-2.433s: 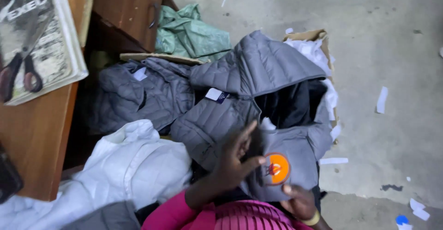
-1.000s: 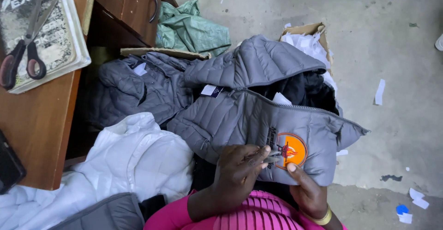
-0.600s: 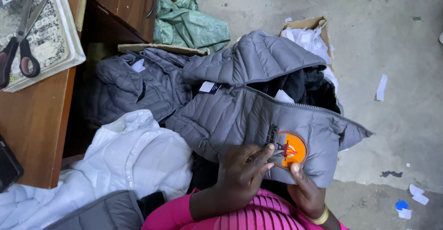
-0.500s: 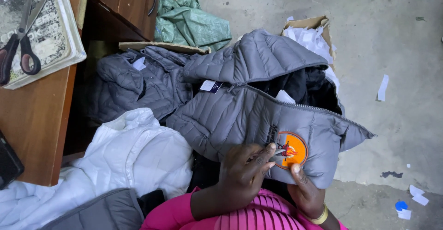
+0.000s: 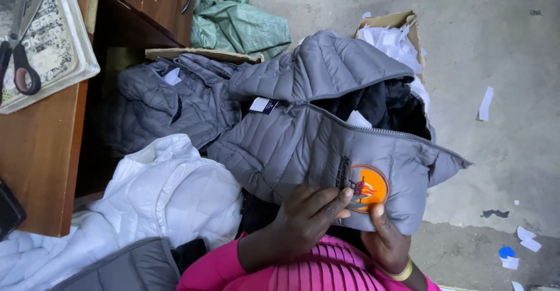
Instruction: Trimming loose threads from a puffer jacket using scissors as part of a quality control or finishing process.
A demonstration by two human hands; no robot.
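Round orange badge (image 5: 368,187) with a dark emblem on the grey puffer jacket (image 5: 303,145), touching both hands' fingers (image 5: 344,194). Small white-and-navy hang tag (image 5: 263,105) up-left of the fingers, at the jacket collar. White tag (image 5: 172,77) farther left on a second grey jacket (image 5: 175,101). Open brown cardboard box (image 5: 388,21) with white paper above the fingers. Green plastic bag (image 5: 239,22) up-left. Printed magazine (image 5: 44,40) far left on the worktop (image 5: 35,168).

The grey quilted jacket (image 5: 303,151), bunched under the hands earlier, now lies spread flatter with its orange round patch (image 5: 368,187) fully exposed. The left hand (image 5: 306,218) and right hand (image 5: 386,241) now pinch the near hem beside the patch.
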